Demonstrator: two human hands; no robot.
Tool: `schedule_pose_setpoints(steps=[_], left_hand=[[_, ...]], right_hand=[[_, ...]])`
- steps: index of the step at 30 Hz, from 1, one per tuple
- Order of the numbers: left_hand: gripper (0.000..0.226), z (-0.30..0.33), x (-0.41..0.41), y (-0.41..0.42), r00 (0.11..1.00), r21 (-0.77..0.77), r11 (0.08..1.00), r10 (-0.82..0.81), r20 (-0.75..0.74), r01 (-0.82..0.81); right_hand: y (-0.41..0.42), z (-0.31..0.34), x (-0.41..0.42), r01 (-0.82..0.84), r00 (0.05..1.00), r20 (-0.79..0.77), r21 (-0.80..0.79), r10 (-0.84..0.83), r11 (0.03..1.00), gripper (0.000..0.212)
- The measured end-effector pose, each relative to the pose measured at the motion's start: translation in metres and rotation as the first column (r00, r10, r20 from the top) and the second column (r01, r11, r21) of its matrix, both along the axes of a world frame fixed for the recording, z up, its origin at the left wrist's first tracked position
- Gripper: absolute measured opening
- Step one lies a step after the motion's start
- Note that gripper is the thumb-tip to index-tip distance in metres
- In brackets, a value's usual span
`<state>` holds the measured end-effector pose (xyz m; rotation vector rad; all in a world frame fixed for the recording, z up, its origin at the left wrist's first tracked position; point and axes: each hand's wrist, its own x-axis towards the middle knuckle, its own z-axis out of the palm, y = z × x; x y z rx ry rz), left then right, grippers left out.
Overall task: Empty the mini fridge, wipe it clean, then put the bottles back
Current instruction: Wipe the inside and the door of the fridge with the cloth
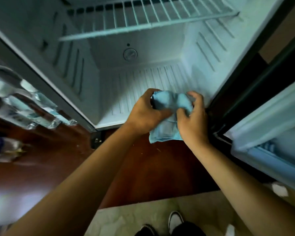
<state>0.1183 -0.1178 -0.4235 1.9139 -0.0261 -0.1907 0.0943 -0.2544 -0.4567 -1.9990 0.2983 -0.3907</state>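
Note:
The mini fridge (109, 92) stands open before me, with no bottles on its ribbed white floor. One wire shelf (143, 19) crosses the upper part. Both hands hold a light blue cloth (170, 106) just in front of the fridge's lower opening. My left hand (146, 113) grips the bunched left end. My right hand (192, 120) pinches the right side, and a corner of the cloth hangs down between my wrists. Several plastic water bottles (24, 103) lie on the wooden surface to the left of the fridge, blurred.
The fridge door (269, 133) swings open on the right, its inner rack pale blue-white. A dark red wooden ledge (143, 167) runs under the fridge. Below it are a pale tiled floor and my shoes (175, 220). A small white scrap (279, 189) lies at the right.

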Motion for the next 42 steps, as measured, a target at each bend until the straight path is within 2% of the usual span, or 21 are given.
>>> schedule_pose_setpoints(steps=[4,8,10,14,18,25,29,34,38,42], left_hand=[[0.045,0.039,-0.02,0.011,0.999,0.034,0.999,0.022,-0.036,-0.021],[0.043,0.088,-0.037,0.02,1.0,0.045,0.999,0.031,-0.001,-0.031],[0.042,0.112,-0.05,0.022,1.0,-0.015,1.0,0.018,0.016,-0.018],[0.036,0.155,-0.074,0.019,0.999,-0.235,0.971,0.037,0.015,-0.033],[0.032,0.197,-0.086,0.009,0.998,-0.251,0.968,0.017,0.061,-0.001],[0.027,0.262,-0.099,-0.015,0.984,-0.184,0.981,-0.034,0.177,0.067],[0.027,0.286,-0.11,-0.031,0.985,-0.199,0.979,-0.006,0.175,0.041],[0.019,0.302,-0.11,-0.054,0.97,-0.124,0.992,0.013,0.243,0.018],[0.017,0.307,-0.107,-0.079,0.964,-0.103,0.994,-0.005,0.264,0.033],[0.017,0.299,-0.106,-0.102,0.965,-0.102,0.992,-0.04,0.258,0.069]], right_hand=[[0.006,0.046,-0.02,-0.029,0.997,-0.064,0.022,0.03,0.999,0.043],[0.009,0.091,-0.04,-0.097,0.989,-0.111,0.044,0.101,0.994,0.04],[0.011,0.114,-0.05,-0.109,0.985,-0.129,0.081,0.119,0.991,0.039],[0.013,0.163,-0.07,-0.105,0.984,-0.129,0.144,0.124,0.984,0.037],[0.003,0.208,-0.089,-0.092,0.99,-0.096,0.113,0.103,0.989,0.039],[-0.027,0.265,-0.116,-0.065,0.998,0.0,-0.047,0.066,0.997,0.051],[-0.046,0.29,-0.129,0.005,0.997,0.074,-0.102,0.002,0.995,0.039],[-0.071,0.318,-0.137,0.165,0.963,0.256,-0.304,-0.087,0.938,0.026],[-0.09,0.32,-0.129,0.202,0.977,0.156,-0.487,-0.142,0.85,0.032],[-0.107,0.311,-0.121,0.095,0.995,0.065,-0.512,-0.071,0.854,0.027]])
